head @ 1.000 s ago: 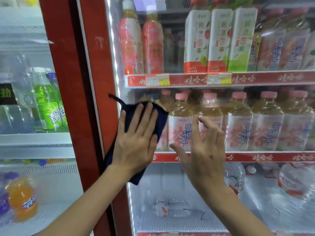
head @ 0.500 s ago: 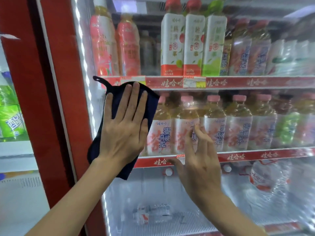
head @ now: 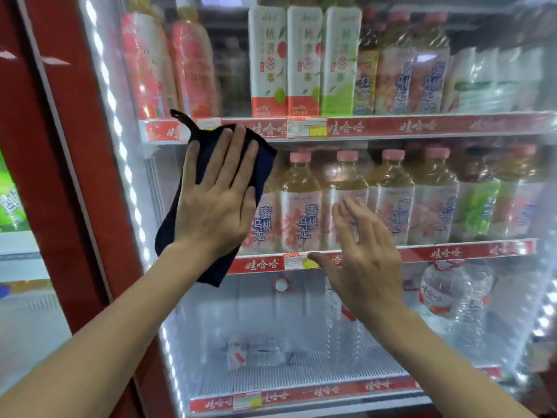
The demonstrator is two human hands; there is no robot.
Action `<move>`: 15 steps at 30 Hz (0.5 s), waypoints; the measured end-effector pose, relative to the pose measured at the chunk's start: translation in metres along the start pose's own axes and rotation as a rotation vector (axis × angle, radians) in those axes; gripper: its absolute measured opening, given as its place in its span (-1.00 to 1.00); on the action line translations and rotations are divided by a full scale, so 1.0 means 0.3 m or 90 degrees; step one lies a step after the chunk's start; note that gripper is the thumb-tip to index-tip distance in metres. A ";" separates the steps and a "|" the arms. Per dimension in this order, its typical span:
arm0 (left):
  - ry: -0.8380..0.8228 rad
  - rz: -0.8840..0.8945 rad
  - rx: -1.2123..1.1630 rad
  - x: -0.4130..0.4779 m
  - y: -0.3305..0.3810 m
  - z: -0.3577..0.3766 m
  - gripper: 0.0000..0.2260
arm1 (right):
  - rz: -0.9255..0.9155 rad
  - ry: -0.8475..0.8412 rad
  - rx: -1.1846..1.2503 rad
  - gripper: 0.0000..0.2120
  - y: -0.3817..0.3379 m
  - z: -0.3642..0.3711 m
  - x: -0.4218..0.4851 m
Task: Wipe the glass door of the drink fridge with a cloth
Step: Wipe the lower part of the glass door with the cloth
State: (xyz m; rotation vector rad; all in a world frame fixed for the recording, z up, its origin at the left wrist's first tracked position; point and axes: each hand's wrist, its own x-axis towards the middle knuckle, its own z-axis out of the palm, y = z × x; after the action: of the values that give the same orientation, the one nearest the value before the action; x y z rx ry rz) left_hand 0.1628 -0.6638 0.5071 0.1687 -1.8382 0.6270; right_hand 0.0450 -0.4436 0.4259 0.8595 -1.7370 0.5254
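Note:
The drink fridge's glass door fills most of the view, with shelves of bottles behind it. My left hand lies flat, fingers straight, and presses a dark navy cloth against the glass near the door's left side, at the level of the upper shelf strip. The cloth's loop sticks out at its top left. My right hand is spread with straight fingers in front of the glass, over the lower shelf strip; whether it touches the glass cannot be told.
The door's red frame runs down the left, with a strip of white lights inside it. A second fridge with green bottles stands further left. Tea bottles, cartons and large water bottles fill the shelves.
My left hand has slid the cloth up and to the right across the glass. The view has shifted right, so the red frame sits further left. My right hand has stayed by the lower shelf strip.

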 end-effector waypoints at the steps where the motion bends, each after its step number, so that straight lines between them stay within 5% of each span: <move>1: 0.005 -0.028 -0.007 0.003 0.027 0.008 -0.46 | -0.004 0.007 -0.001 -0.18 0.003 0.006 -0.001; 4: 0.003 -0.035 -0.017 -0.089 0.131 0.054 -0.46 | -0.011 0.035 0.002 -0.23 0.006 0.017 -0.002; 9: -0.073 0.141 0.023 -0.286 0.271 0.103 -0.42 | -0.037 0.033 0.054 -0.28 0.045 -0.003 -0.008; 12: -0.082 0.229 0.038 -0.205 0.216 0.077 -0.44 | -0.027 0.017 0.049 -0.30 0.153 -0.023 -0.037; 15: -0.037 0.158 0.025 0.016 0.169 0.031 -0.47 | -0.017 -0.013 -0.001 -0.17 0.273 -0.037 -0.050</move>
State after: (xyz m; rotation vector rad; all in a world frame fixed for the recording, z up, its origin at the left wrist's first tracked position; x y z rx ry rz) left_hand 0.1325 -0.6246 0.4923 -0.0170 -1.9198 0.8380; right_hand -0.0081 -0.3789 0.4206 0.8887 -1.7424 0.4984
